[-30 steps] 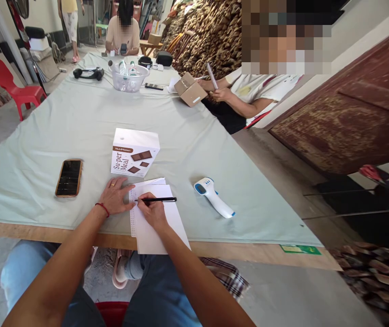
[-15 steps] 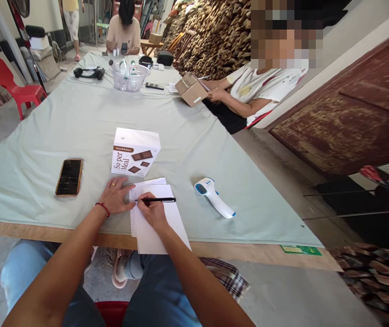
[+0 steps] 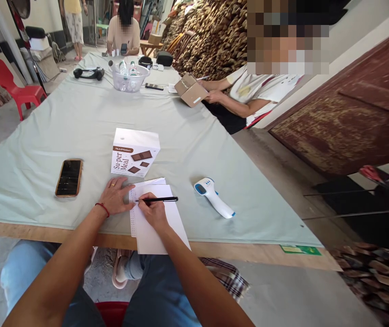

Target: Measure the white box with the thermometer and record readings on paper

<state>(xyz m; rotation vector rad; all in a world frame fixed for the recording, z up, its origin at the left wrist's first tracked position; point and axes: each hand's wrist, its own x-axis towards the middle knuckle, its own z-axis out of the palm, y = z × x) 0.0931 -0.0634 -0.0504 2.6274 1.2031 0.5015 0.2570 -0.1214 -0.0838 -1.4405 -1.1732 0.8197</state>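
While the left hand point(image 3: 115, 198) is touching the printed sheet point(image 3: 133, 223), the right hand point(image 3: 152, 211) is holding a black pen point(image 3: 166, 199) to it

Where the cloth-covered surface point(image 3: 92, 118) is extending to the left, a phone point(image 3: 69, 178) is lying apart from the paperwork. Nearer the middle, the left hand is resting palm down, fingers loosely spread, gripping nothing; its thumb and forefinger are meeting the printed sheet's left edge. Just beyond them, a white box point(image 3: 135, 154) is standing upright. A plain white sheet point(image 3: 163, 234) is overlapping the printed sheet, leaving a strip showing, and the pen tip is pointing there. The right hand is pinching the pen narrowly. Writing seems to be the step in hand; continuing is probably calling for steady paper and a controlled tip. Farther right, a thermometer point(image 3: 214, 198) is lying untouched.
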